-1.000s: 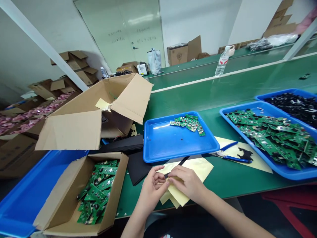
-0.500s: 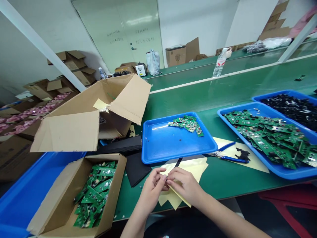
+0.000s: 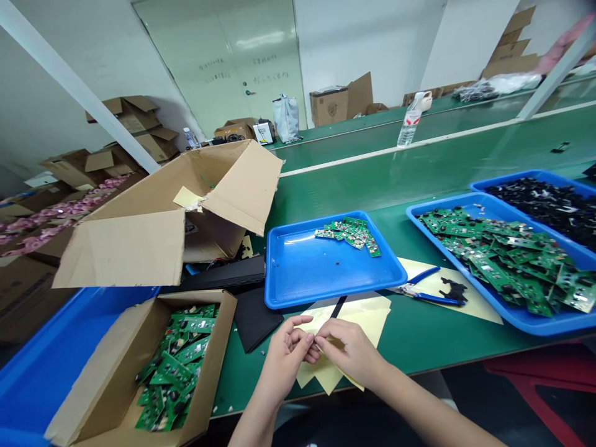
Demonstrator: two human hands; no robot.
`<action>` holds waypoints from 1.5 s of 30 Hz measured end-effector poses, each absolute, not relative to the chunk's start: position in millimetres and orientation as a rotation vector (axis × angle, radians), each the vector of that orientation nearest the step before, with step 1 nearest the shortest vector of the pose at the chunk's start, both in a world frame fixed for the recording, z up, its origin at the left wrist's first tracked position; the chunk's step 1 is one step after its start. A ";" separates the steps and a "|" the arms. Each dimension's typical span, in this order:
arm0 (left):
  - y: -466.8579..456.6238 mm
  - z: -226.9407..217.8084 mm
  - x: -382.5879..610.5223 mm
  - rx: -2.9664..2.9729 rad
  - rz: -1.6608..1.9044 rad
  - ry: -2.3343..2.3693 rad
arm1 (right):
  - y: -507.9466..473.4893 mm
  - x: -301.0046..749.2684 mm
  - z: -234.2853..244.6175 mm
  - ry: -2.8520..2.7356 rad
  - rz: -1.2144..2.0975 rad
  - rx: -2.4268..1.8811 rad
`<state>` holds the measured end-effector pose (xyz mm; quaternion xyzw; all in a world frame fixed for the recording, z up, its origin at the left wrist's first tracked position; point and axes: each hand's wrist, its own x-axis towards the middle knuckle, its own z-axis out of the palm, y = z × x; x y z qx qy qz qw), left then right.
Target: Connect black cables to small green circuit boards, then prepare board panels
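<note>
One long green tabletop (image 3: 423, 347). On its left side, a wide-flapped brown carton (image 3: 118, 248); in the middle, a blue tray (image 3: 302, 276); at front left, a smaller open box (image 3: 214, 357). Between tray and near edge, overlapping yellow sheets (image 3: 370, 316), beneath both hands. Left hand (image 3: 284, 357) with curled grip, right hand (image 3: 354, 357) with drawn-in grip, fingertips meeting; impossible to tell what, if anything, is pinched. Well to their right, blue-handled pliers (image 3: 437, 300). In tray and small box, green circuit boards (image 3: 172, 372). On the sheets, a narrow black strip (image 3: 338, 306).
</note>
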<state>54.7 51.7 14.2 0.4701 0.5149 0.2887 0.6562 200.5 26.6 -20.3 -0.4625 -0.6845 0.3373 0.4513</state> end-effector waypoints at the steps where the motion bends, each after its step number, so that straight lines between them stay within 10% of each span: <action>1: 51.6 14.2 55.0 1.067 0.658 1.167 | 26.7 200.4 -19.6 -1.688 0.842 -1.147; 24: 55.0 4.1 41.3 1.472 0.618 1.353 | 29.8 241.9 -32.1 -0.979 0.999 -1.299; 35: 68.1 -2.4 28.9 2.179 0.450 1.650 | -3.5 404.3 9.8 0.155 0.476 -0.925; 45: 76.0 -13.4 38.0 2.747 0.628 1.737 | -27.4 395.6 25.5 -0.071 0.442 -0.965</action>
